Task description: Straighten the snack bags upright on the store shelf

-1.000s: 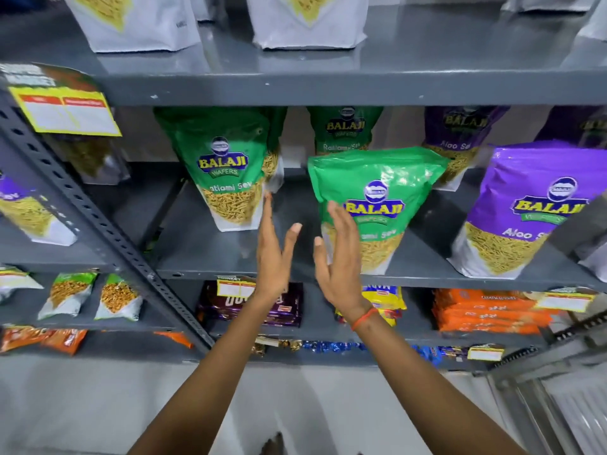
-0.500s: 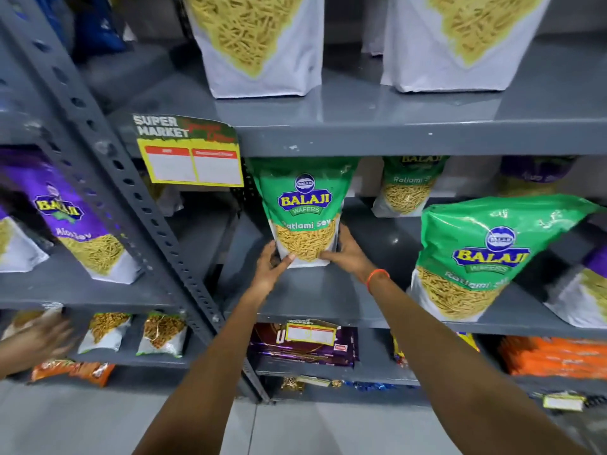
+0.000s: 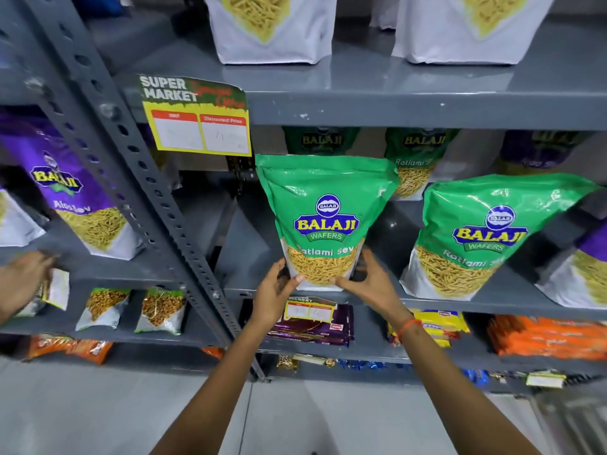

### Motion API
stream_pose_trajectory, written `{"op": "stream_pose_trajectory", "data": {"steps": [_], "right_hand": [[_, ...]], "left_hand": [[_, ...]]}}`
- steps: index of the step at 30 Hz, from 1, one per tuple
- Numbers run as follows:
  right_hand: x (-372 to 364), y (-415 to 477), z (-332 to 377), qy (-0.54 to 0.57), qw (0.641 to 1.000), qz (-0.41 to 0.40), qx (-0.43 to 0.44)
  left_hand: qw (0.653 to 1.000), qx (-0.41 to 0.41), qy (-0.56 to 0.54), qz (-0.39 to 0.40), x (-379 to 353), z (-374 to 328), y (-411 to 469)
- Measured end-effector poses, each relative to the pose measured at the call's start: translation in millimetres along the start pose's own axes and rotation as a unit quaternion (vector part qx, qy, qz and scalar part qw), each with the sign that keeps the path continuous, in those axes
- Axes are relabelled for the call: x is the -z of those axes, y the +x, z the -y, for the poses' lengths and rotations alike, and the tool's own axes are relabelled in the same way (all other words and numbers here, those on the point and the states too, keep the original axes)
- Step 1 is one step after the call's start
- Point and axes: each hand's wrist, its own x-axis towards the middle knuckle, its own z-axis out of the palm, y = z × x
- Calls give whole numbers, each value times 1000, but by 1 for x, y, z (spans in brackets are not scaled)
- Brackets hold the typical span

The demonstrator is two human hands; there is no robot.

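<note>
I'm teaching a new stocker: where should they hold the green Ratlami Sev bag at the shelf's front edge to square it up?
Hold the green Ratlami Sev bag at its two bottom corners, coming from the front, as the left hand and right hand do: its base is narrow and its top wide.

A yellow-and-green "Super Market" paper price tag (image 3: 197, 118) hangs upper left of centre; orange flat packets (image 3: 545, 338) stack at lower right.

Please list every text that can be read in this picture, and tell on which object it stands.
"BALAJI WAFERS", "Ratlami Sev": held green bag
"BALAJI WAFERS", "Ratlami" (rest hidden): right green bag
"BALAJI", "Aloo Sev" (blurred): purple bag
"SUPER MARKET", "MRP", "Discounted Price": shelf tag
Red script on it, lower tags: unreadable.
</note>
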Motion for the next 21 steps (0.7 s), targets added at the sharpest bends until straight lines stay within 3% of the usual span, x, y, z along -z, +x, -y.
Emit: {"op": "stream_pose_trajectory", "data": {"steps": [9,14,18,21], "right_hand": [[3,-9,6,-9,1000,5,3],[10,-19,17,-34,999,19,3],[25,-29,32,-243,969,28,25],[49,-39,64,-331,942,46,25]], "left_hand": [[999,10,43,17,-1,-7,-6],[995,57,79,23,-5,-23,-15],[978,66,197,-24,-14,-52,-33],[919,91,375,-78,-40,-94,-45]]}}
